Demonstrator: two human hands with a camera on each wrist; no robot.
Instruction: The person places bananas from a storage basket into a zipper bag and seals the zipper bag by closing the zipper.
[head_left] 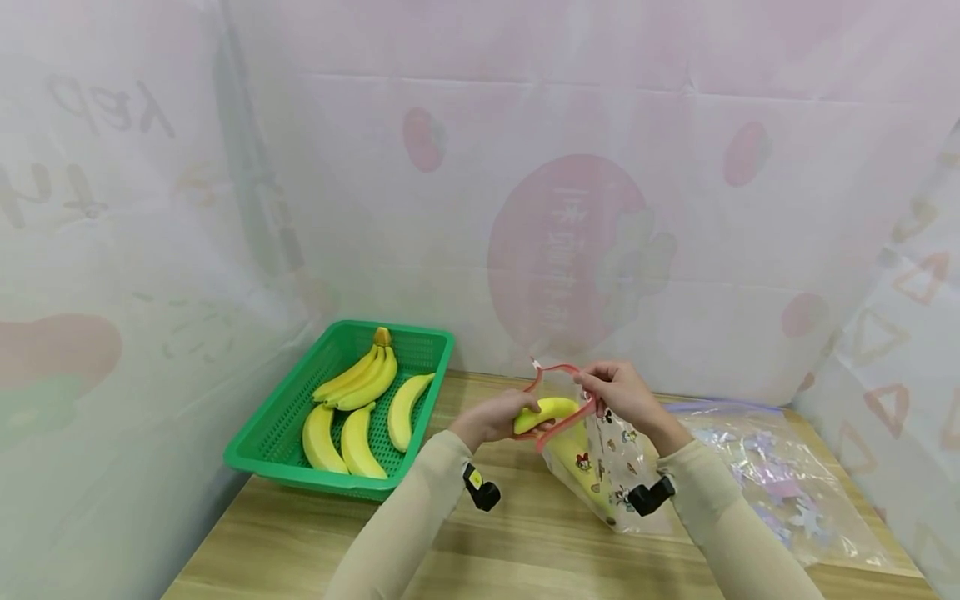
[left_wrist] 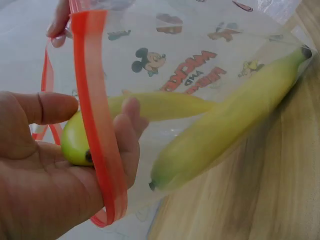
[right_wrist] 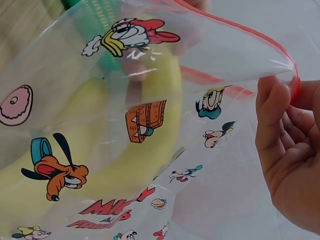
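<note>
My left hand point(head_left: 498, 415) holds a yellow banana point(head_left: 553, 408) with its front part inside the mouth of a clear zip bag. In the left wrist view, its thumb and fingers lie around the greenish end of that banana point(left_wrist: 74, 142), just at the red rim. My right hand point(head_left: 624, 400) pinches the rim on the other side, thumb against finger, and the mouth stands apart. The zip bag point(head_left: 633, 450) has a red edge and cartoon prints. Another banana point(left_wrist: 225, 122) lies at a slant inside the bag, seen through the plastic.
A green basket point(head_left: 300, 477) at the left holds a bunch of bananas point(head_left: 367, 379) and several loose ones point(head_left: 406, 412). To the right lies a flat clear bag point(head_left: 840, 521) with pastel pieces in it. A wooden table point(head_left: 517, 546) carries everything; printed cloth walls point(head_left: 360, 208) surround it.
</note>
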